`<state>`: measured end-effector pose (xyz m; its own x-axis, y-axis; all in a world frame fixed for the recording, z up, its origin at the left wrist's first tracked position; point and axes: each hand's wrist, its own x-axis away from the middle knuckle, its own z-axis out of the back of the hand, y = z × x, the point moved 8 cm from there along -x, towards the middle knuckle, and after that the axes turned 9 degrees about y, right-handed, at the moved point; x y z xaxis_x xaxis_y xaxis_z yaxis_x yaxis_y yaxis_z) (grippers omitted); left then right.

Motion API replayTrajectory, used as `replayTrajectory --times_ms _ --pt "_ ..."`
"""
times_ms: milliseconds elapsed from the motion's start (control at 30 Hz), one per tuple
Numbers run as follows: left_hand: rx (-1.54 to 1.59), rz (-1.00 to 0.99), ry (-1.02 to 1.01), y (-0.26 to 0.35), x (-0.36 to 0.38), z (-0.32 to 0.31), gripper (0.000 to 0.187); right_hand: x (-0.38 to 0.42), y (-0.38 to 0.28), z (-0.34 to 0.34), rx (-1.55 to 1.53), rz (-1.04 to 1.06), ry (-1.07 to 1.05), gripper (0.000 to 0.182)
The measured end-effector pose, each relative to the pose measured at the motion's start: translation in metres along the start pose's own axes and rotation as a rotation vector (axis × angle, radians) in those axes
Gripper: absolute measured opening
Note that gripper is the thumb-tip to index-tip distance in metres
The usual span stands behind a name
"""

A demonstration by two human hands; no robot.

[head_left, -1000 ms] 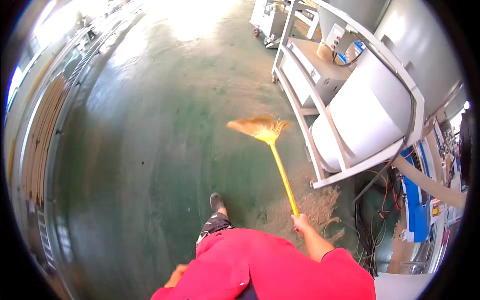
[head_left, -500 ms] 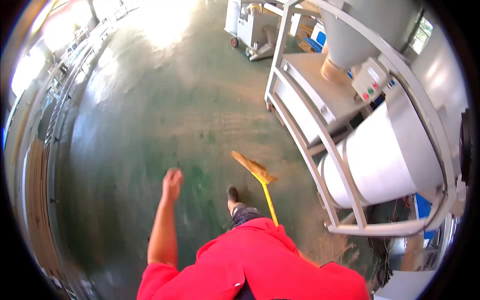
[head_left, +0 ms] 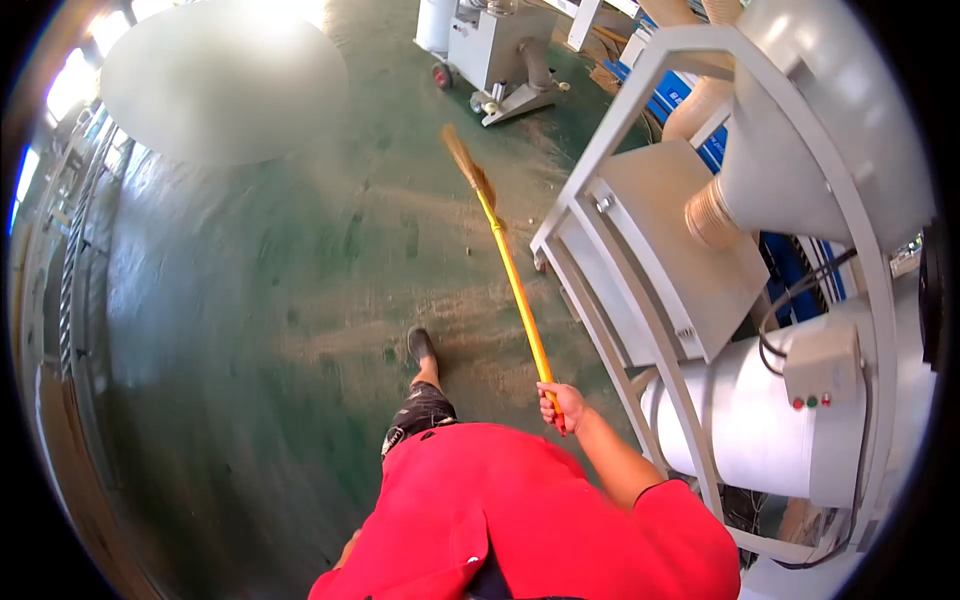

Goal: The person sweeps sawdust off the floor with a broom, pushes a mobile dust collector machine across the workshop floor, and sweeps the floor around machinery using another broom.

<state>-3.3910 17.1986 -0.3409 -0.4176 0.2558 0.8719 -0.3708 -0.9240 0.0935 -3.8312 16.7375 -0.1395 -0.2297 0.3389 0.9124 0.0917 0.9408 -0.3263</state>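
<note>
My right hand (head_left: 563,407) is wrapped round the lower end of a long yellow-handled broom (head_left: 520,300). The handle slants up and away over the green floor, and its straw bristles (head_left: 467,168) are at the far end, at or near the floor. At my left side only a sliver of skin (head_left: 349,548) shows past the red shirt; the fingers of my left hand are hidden.
A grey metal frame (head_left: 640,270) holding a box, hopper and white cylinder (head_left: 735,415) stands close on my right. A wheeled grey machine (head_left: 495,50) is ahead. Pale dust streaks the green floor (head_left: 330,330). Long racks line the left side.
The broom has swung forward, farther from my body, and my right hand has come into view on its handle. My left arm has swung back, almost out of view.
</note>
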Motion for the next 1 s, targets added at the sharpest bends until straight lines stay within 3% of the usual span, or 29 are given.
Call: replayTrajectory --times_ms 67,100,133,167,200,300,333,367,467,567,600,633,700,733,767,833,867,933,1000 --pt "-0.128 -0.172 0.039 0.095 -0.068 0.081 0.018 -0.023 -0.074 -0.068 -0.096 -0.034 -0.106 0.026" --pt "-0.3 -0.387 0.112 0.155 -0.101 0.126 0.018 -0.035 -0.105 -0.09 -0.14 -0.062 -0.18 0.027" --pt "-0.566 -0.687 0.279 0.228 -0.135 0.177 0.017 -0.047 -0.137 -0.115 -0.192 -0.088 -0.256 0.028" --pt "-0.716 -0.861 0.472 0.303 -0.168 0.231 0.017 -0.044 -0.176 -0.14 -0.266 -0.119 -0.24 0.031" --pt "-0.634 -0.888 0.611 0.385 -0.21 0.298 0.017 -0.047 -0.209 -0.158 -0.318 -0.131 -0.243 0.031" --pt "0.291 -0.783 0.641 0.641 -0.28 0.504 0.024 -0.076 -0.296 -0.199 -0.458 -0.121 -0.24 0.033" --pt "0.42 -0.824 0.482 0.744 -0.165 0.557 0.025 -0.088 -0.319 -0.206 -0.501 -0.113 -0.235 0.034" --pt "0.562 -0.957 0.442 0.816 -0.166 0.595 0.019 -0.104 -0.345 -0.213 -0.54 -0.107 -0.228 0.034" --pt "0.735 -1.173 0.397 0.985 -0.065 0.667 0.019 -0.167 -0.426 -0.223 -0.692 -0.128 -0.282 0.034" --pt "0.724 -1.169 0.296 1.07 -0.105 0.671 0.022 -0.223 -0.516 -0.229 -0.837 -0.134 -0.372 0.034" --pt "0.618 -1.095 0.295 1.083 -0.145 0.664 0.022 -0.244 -0.548 -0.225 -0.885 -0.133 -0.266 0.036" --pt "0.506 -1.015 0.29 1.079 -0.201 0.647 0.023 -0.266 -0.585 -0.222 -0.878 -0.034 -0.298 0.036" --pt "0.415 -0.729 0.009 1.043 -0.317 0.604 0.023 -0.297 -0.642 -0.22 -0.912 0.046 -0.231 0.034" --pt "0.2 -0.602 0.032 1.032 -0.286 0.599 0.024 -0.3 -0.664 -0.219 -0.939 0.03 -0.135 0.032" --pt "-0.057 -0.601 0.097 1.005 -0.334 0.594 0.026 -0.301 -0.689 -0.22 -0.908 0.045 -0.052 0.028" --pt "-0.673 -1.186 0.196 0.971 -0.374 0.587 0.026 -0.291 -0.72 -0.216 -0.861 0.059 0.168 0.023" --pt "-0.7 -1.077 0.083 0.958 -0.391 0.598 0.026 -0.29 -0.738 -0.213 -0.847 0.056 0.297 0.021" --pt "-0.639 -0.636 -0.083 0.952 -0.43 0.643 0.025 -0.297 -0.759 -0.201 -0.876 0.058 0.502 0.019" --pt "-0.592 -0.427 -0.123 1.001 -0.454 0.685 0.025 -0.304 -0.759 -0.195 -0.958 0.048 0.652 0.017"
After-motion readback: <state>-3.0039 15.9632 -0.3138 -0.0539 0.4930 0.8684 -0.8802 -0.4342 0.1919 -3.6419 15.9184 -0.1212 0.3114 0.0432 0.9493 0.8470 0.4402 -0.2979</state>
